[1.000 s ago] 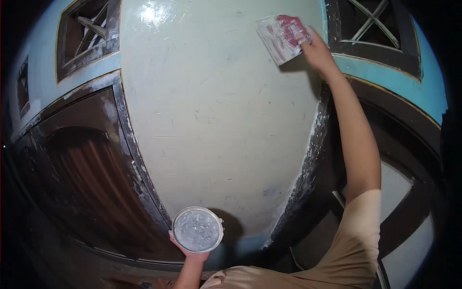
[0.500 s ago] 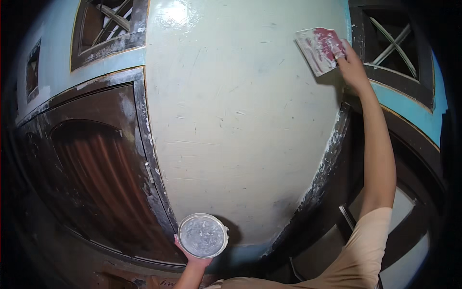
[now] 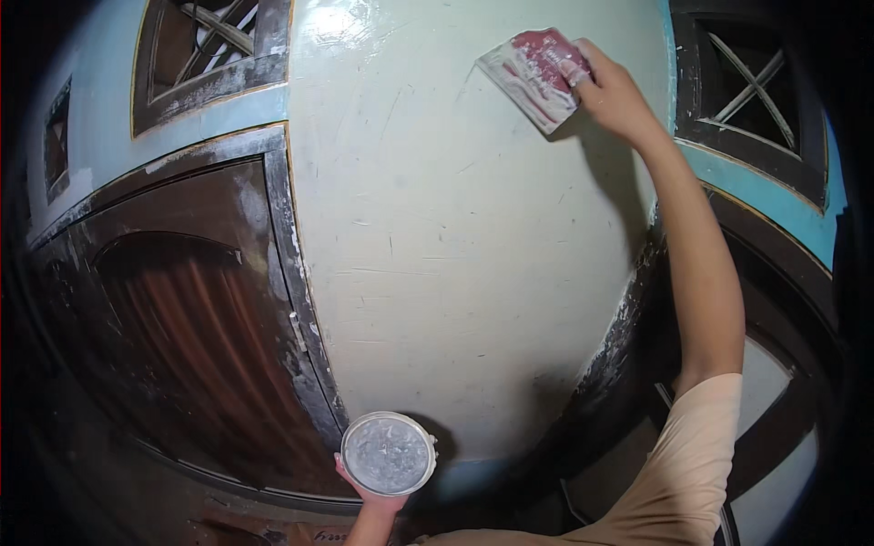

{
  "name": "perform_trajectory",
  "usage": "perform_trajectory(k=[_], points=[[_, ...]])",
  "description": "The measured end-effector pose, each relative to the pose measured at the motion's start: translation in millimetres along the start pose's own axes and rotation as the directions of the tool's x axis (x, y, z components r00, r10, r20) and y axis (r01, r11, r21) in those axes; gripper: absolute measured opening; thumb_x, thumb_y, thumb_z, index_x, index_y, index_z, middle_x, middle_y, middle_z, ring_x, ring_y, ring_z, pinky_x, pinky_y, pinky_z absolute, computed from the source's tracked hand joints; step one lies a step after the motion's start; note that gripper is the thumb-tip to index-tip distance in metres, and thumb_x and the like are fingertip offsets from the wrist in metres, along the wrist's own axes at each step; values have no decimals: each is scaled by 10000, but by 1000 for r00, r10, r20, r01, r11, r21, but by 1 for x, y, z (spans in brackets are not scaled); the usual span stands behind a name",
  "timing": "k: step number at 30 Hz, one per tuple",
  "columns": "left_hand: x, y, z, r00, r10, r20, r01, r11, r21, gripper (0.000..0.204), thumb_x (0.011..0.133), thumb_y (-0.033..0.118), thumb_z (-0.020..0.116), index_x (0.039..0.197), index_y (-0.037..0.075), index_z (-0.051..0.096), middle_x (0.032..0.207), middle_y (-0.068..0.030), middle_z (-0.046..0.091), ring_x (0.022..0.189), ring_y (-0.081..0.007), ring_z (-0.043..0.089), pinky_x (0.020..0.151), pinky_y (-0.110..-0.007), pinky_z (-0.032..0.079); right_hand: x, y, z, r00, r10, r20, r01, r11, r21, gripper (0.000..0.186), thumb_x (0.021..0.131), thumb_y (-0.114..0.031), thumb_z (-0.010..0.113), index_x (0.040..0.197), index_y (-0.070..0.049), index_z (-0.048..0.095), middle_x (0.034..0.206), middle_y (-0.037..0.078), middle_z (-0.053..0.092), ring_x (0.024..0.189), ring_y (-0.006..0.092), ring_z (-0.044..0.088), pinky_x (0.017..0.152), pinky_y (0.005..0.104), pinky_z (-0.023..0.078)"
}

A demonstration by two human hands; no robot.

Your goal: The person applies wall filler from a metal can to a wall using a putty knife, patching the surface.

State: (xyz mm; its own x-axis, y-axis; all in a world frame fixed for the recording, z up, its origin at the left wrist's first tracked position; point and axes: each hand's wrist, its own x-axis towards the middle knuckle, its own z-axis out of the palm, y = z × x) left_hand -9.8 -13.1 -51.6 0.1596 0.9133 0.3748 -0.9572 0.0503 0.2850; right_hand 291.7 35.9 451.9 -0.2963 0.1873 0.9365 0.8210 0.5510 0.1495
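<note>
High on the pale wall (image 3: 437,246), my right hand (image 3: 608,86) grips a wide putty knife (image 3: 533,77) with a dark red, white-smeared face. Its long straight edge meets the wall or lies very near it, tilted to the lower right. Down at the bottom, my left hand (image 3: 378,499) holds up a round tub (image 3: 390,453), its greyish inside streaked with white paste. The fingers of that hand curl round the tub's near left side, and part of them is hidden beneath it. Fine scratches and small dark marks run over the wall.
A dark wooden door (image 3: 173,318) with white-spotted frame stands at the left, a dark panelled door (image 3: 783,337) at the right. Crossed-bar vent windows sit above, one at the upper left (image 3: 209,41) and one at the upper right (image 3: 751,86). Blue paint borders the wall.
My right hand has swept the putty knife leftward and slightly up across the wall. The tub in my left hand stays nearly in place, while the view has shifted a little.
</note>
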Motion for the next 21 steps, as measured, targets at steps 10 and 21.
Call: perform_trajectory(k=[10, 21], points=[[2, 3, -14, 999, 22, -48, -24, 998, -54, 987, 726, 853, 430, 1426, 158, 422, 1411, -218, 459, 1210, -560, 461, 950, -686, 426, -36, -109, 111, 823, -200, 532, 358, 910, -211, 212, 957, -266, 523, 1070, -87, 527, 892, 184, 654, 840, 395, 625, 727, 493, 485], [-5, 4, -30, 992, 85, -93, -93, 991, -96, 1030, 706, 870, 429, 1431, 139, 409, 1395, -254, 458, 1193, -558, 475, 906, -690, 444, 0, -114, 89, 888, -339, 312, 354, 935, 9, 298, 937, -211, 504, 1202, -86, 561, 997, 197, 672, 929, 376, 641, 816, 443, 506]])
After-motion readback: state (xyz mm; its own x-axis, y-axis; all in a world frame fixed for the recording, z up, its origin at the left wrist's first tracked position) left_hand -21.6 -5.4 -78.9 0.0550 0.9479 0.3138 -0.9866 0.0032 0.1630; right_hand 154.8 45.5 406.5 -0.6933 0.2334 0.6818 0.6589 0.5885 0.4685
